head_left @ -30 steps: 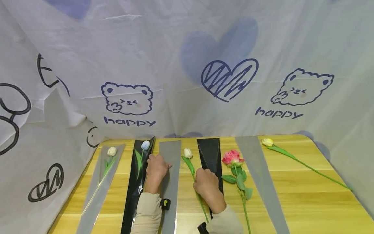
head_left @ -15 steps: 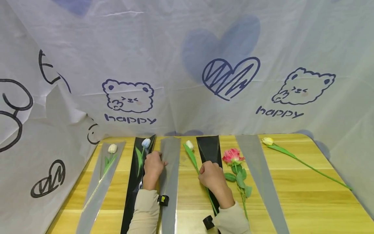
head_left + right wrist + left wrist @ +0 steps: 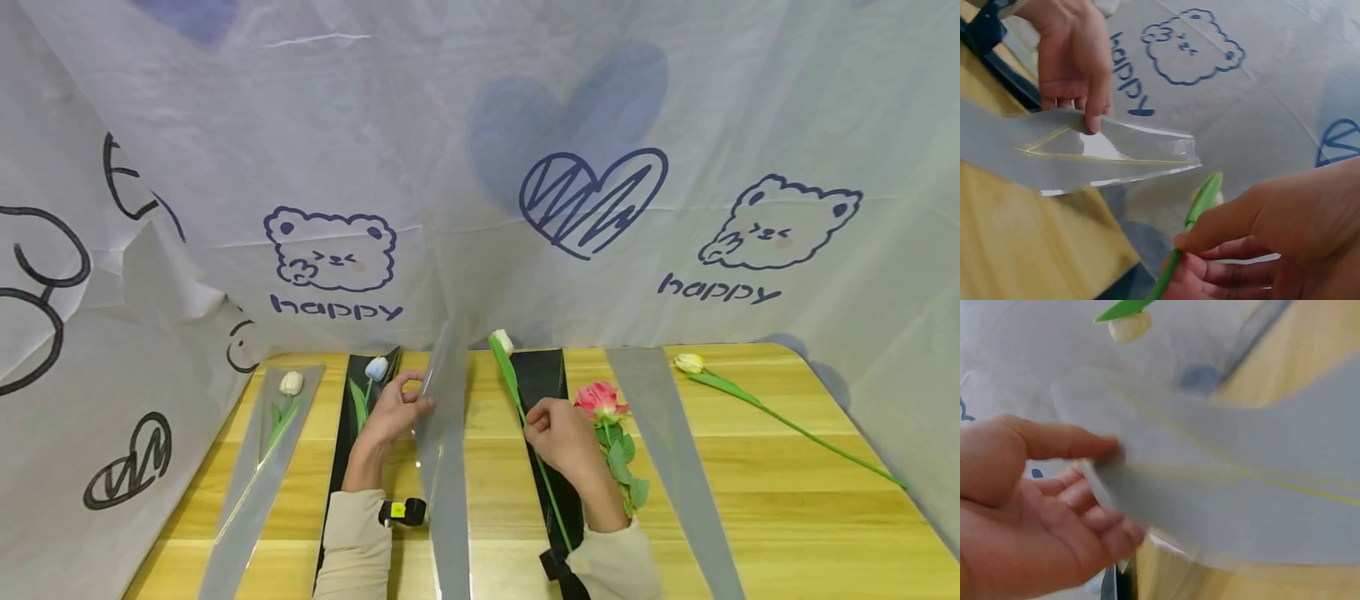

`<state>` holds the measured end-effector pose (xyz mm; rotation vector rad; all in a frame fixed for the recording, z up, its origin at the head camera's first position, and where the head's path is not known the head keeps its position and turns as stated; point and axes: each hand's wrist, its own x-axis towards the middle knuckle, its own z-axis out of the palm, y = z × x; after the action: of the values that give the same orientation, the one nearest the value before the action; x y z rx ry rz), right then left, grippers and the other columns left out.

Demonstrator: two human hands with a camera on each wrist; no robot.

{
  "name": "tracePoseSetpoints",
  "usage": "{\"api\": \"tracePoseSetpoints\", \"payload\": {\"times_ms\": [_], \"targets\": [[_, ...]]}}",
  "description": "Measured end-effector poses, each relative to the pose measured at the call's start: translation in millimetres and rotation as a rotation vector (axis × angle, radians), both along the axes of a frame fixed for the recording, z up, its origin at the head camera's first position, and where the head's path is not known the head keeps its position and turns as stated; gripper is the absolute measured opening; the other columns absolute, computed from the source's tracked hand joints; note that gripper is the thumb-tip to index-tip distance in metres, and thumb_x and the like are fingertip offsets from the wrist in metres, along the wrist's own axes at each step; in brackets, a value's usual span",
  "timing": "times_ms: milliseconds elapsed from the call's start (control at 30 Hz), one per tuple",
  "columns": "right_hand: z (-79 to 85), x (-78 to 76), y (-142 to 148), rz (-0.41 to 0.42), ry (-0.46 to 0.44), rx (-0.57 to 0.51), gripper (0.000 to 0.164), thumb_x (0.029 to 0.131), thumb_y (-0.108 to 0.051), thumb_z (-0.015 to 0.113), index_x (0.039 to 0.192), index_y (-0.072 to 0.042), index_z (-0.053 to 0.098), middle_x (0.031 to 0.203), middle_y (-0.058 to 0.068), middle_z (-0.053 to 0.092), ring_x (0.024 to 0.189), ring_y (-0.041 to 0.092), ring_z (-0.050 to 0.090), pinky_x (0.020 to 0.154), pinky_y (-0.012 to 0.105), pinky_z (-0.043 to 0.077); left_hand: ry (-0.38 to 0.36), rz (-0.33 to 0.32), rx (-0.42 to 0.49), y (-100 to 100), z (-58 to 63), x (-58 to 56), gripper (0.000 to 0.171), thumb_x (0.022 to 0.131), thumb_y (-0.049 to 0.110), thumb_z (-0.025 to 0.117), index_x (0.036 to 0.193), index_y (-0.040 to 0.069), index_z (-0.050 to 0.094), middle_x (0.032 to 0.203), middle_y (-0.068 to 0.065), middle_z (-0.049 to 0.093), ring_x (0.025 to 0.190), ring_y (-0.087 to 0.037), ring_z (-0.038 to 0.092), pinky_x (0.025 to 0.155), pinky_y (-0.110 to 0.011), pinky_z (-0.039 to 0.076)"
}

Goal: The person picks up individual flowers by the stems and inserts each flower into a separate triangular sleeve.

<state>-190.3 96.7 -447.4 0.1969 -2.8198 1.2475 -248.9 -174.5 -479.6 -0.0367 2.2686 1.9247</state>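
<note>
Between thumb and fingers, my left hand (image 3: 390,417) pinches the left edge of a grey, clear-fronted flower sleeve (image 3: 448,442). Its top end is lifted and bent up toward the cloth backdrop, and gold lines show on the sleeve (image 3: 1116,164) in the right wrist view. My right hand (image 3: 566,437) pinches the green stem of a white tulip (image 3: 503,342) below its leaf. The bloom points up and away, to the right of the sleeve's top and apart from it. In the left wrist view, the tulip bloom (image 3: 1130,327) shows beyond the sleeve.
To the left lie a grey sleeve (image 3: 247,500) holding a white tulip and a black sleeve (image 3: 341,442) with a blue tulip (image 3: 377,368). Rightward are another black sleeve (image 3: 542,371), a pink rose (image 3: 600,402), a grey sleeve (image 3: 675,450) and a yellow tulip (image 3: 688,363).
My left hand has raised the middle grey sleeve off the table and shifted it slightly right. My right hand has lifted the white tulip and carried it rightward and farther back.
</note>
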Motion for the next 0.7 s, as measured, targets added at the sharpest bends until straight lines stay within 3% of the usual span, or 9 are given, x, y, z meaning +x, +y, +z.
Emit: {"api": "tracePoseSetpoints", "payload": {"times_ms": [167, 333, 400, 533, 600, 700], "targets": [[7.0, -2.5, 11.3, -0.038, 0.022, -0.094, 0.004, 0.091, -0.006, 0.074, 0.092, -0.005, 0.07, 0.081, 0.001, 0.065, 0.073, 0.016, 0.063, 0.067, 0.035, 0.052, -0.037, -0.093, 0.237, 2.9, 4.9, -3.8, 0.07, 0.089, -0.016, 0.063, 0.153, 0.001, 0.04, 0.131, -0.022, 0.063, 0.104, -0.023, 0.065, 0.082, -0.035, 0.055], [10.6, -3.2, 17.7, -0.077, 0.067, -0.152, 0.006, 0.091, -0.004, 0.075, 0.096, -0.003, 0.072, 0.084, 0.004, 0.066, 0.076, 0.019, 0.066, 0.069, 0.035, 0.053, -0.031, -0.217, 0.418, 4.0, 5.8, -5.3, 0.084, 0.087, -0.022, 0.052, 0.161, 0.009, 0.027, 0.117, -0.01, 0.071, 0.102, -0.02, 0.067, 0.085, -0.036, 0.056], [11.5, -3.7, 19.0, -0.088, 0.077, -0.168, 0.007, 0.091, -0.005, 0.075, 0.097, -0.003, 0.072, 0.085, 0.004, 0.067, 0.077, 0.019, 0.066, 0.068, 0.033, 0.053, -0.032, -0.249, 0.459, 4.3, 6.6, -5.0, 0.081, 0.093, -0.018, 0.051, 0.163, 0.013, 0.022, 0.115, -0.005, 0.072, 0.104, -0.018, 0.067, 0.089, -0.036, 0.055], [12.8, -5.0, 20.0, -0.085, 0.094, -0.212, 0.009, 0.093, -0.006, 0.074, 0.1, -0.002, 0.072, 0.089, 0.006, 0.068, 0.077, 0.018, 0.064, 0.068, 0.029, 0.051, -0.043, -0.23, 0.478, 5.2, 12.2, -2.1, 0.057, 0.106, 0.004, 0.052, 0.159, 0.01, 0.032, 0.113, -0.001, 0.071, 0.106, -0.016, 0.067, 0.091, -0.035, 0.054], [13.4, -5.2, 20.3, -0.079, 0.117, -0.246, 0.009, 0.093, -0.005, 0.073, 0.102, -0.001, 0.072, 0.09, 0.007, 0.069, 0.077, 0.02, 0.065, 0.067, 0.028, 0.052, -0.039, -0.213, 0.447, 6.2, 15.9, -0.2, 0.048, 0.108, 0.014, 0.054, 0.154, 0.007, 0.04, 0.112, 0.001, 0.07, 0.105, -0.015, 0.066, 0.091, -0.034, 0.053], [14.2, -5.9, 20.8, -0.071, 0.146, -0.321, 0.01, 0.095, -0.002, 0.071, 0.105, 0.002, 0.07, 0.091, 0.012, 0.072, 0.077, 0.026, 0.07, 0.067, 0.027, 0.055, -0.006, -0.209, 0.375, 9.2, 20.4, 2.1, 0.04, 0.109, 0.016, 0.053, 0.146, 0.004, 0.047, 0.112, 0.001, 0.071, 0.106, -0.015, 0.065, 0.091, -0.034, 0.052]]}}
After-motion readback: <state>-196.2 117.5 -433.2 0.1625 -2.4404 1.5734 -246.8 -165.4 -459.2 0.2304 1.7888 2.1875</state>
